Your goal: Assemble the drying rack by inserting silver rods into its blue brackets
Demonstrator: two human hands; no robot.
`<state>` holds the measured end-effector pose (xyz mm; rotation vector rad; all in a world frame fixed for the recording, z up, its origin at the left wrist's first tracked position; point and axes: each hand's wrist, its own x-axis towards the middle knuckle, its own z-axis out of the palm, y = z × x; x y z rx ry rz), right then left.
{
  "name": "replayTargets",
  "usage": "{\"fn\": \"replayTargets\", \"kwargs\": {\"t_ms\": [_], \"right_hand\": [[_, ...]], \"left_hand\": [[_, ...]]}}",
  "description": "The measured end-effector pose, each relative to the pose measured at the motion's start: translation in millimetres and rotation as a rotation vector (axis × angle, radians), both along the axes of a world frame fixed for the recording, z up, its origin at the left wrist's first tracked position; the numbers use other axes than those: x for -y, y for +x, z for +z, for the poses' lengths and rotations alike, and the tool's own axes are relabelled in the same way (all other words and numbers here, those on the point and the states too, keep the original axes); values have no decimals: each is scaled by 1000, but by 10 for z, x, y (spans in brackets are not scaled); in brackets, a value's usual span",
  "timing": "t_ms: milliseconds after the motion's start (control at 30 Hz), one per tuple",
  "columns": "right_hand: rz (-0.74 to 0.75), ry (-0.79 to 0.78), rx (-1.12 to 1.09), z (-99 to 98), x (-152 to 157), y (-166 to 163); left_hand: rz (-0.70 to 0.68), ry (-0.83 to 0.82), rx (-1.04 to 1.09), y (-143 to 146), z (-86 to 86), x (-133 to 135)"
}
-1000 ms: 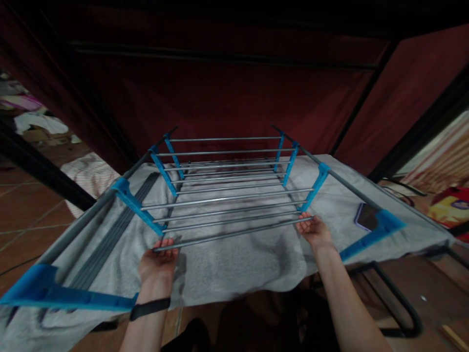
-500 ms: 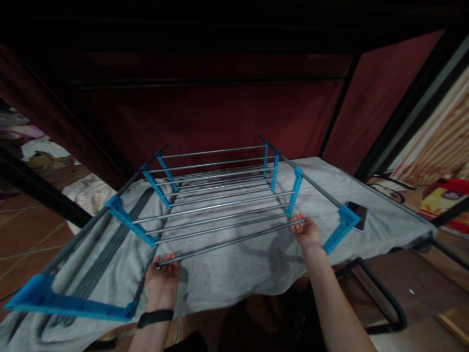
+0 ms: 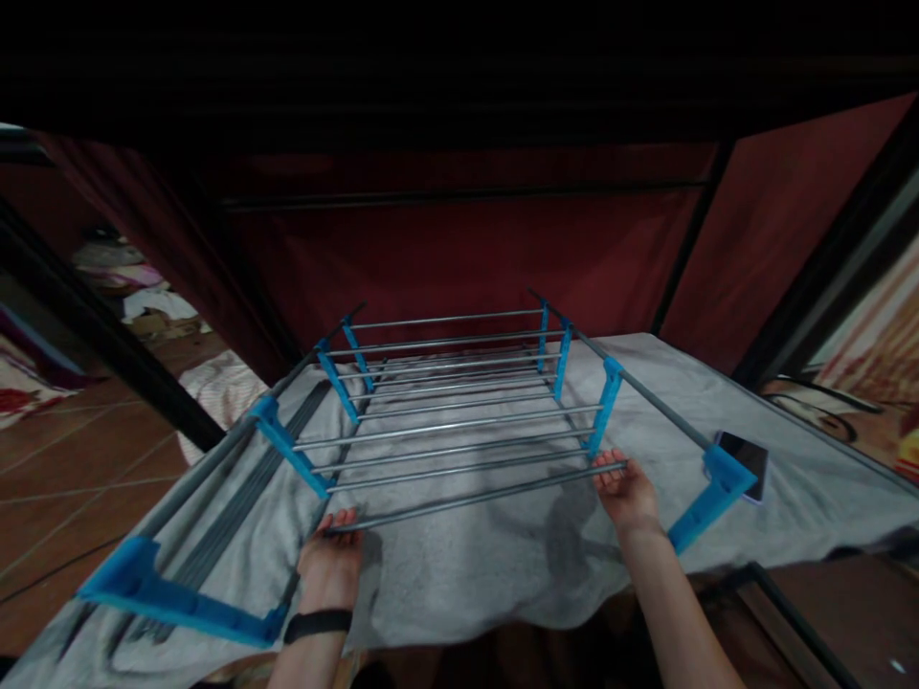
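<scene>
The metal rod (image 3: 474, 498) lies crosswise in front of the person, nearest of the rails and just off the front edge of the drying rack (image 3: 445, 426). It is held at both ends above the grey cloth (image 3: 466, 574). The fingers of the left hand (image 3: 331, 566) curl up from below around the rod's left end, palm up, in a light closed grip. The right hand (image 3: 629, 494) does the same at the other end, its fingertips (image 3: 610, 465) hooked over the rod. A black wristband (image 3: 316, 624) sits on the left wrist.

Just beyond the hands, the rod's ends are close to the lower tips of two blue brackets (image 3: 291, 450), one on each side. The rack's fixed rails run parallel behind it. Whether the ends are already seated in the brackets cannot be told.

The step in hand looks like lining this loose rail up with the bracket tips. Any next move would need both ends kept level and pressed in together, since a skewed rod would likely bind on one side.

A phone (image 3: 743, 457) lies on the cloth to the right, beside another blue bracket, with dark red fabric (image 3: 466, 258) behind.
</scene>
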<state>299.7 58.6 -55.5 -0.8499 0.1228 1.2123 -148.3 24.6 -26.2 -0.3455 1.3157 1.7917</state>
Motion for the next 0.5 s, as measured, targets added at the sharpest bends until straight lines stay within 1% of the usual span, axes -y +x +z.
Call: {"fn": "replayTargets", "kwargs": {"t_ms": [133, 233, 333, 500], "right_hand": [[0, 0, -2, -58, -36, -34], [-19, -14, 11, -111, -69, -70], [-3, -16, 34, -162, -105, -128], [18, -45, 24, -201, -137, -239]], "left_hand": [[66, 37, 25, -118, -7, -70], [78, 72, 27, -176, 10, -118], [89, 148, -57, -215, 21, -180], [126, 109, -121, -239, 63, -216]]}}
